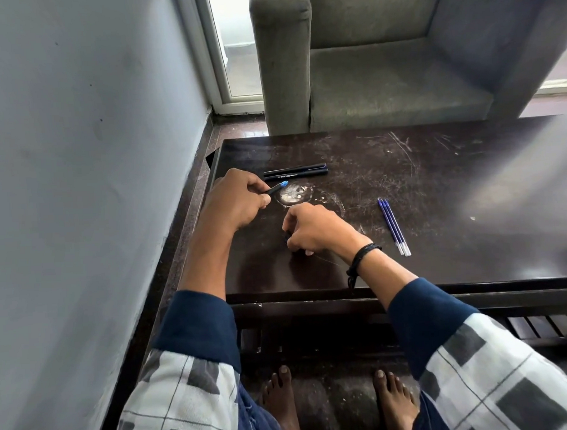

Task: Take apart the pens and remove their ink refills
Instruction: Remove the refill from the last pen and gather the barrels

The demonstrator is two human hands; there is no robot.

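Your left hand (239,197) is curled tight round a black pen (276,188) near the far left corner of the surface (453,191). The pen's blue end sticks out past your thumb and forefinger, pointing toward the far right, above a pale round mark (291,195) in the finish.

Your right hand (315,228) sits a little nearer to you, apart from the left. Its fingers are bent down round a small dark piece (287,237), most of which is hidden under them, so you cannot tell what part it is. A black wristband (362,257) circles that wrist.

Two black pens (295,171) lie side by side, touching, just beyond your left hand toward the far edge. Three blue ink refills (393,226) lie together to the right of your right hand, clear tips toward the near edge. A grey armchair (383,80) stands beyond the far edge.
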